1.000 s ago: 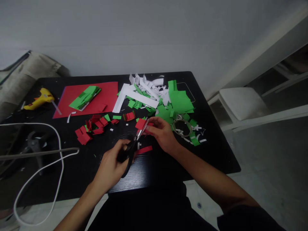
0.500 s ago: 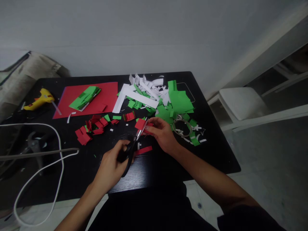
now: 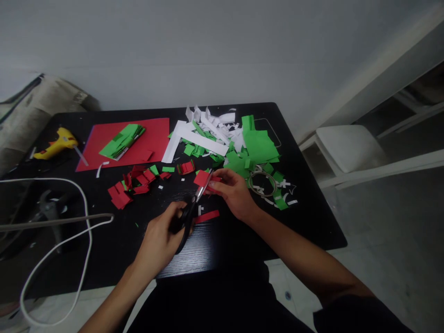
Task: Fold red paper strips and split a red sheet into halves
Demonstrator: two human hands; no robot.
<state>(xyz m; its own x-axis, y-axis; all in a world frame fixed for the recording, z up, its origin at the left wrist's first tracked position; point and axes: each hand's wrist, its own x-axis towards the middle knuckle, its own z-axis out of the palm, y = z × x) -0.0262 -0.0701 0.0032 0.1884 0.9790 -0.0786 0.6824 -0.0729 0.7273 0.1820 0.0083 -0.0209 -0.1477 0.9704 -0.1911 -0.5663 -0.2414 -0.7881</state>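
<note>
Some red paper hidden by right hand, left hand partly covering scissors

yellow glue gun on black table; white cable near grey tool; white stool, right.

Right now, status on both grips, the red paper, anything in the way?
Left grip on black-handled scissors. Right grip pinching red paper, blades across it. Loose red strip near scissors, clear of blades.

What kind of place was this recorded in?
Probably a small craft corner in a plain room: a black table against a wall, a yellow glue gun and scissors cutting red paper.
</note>
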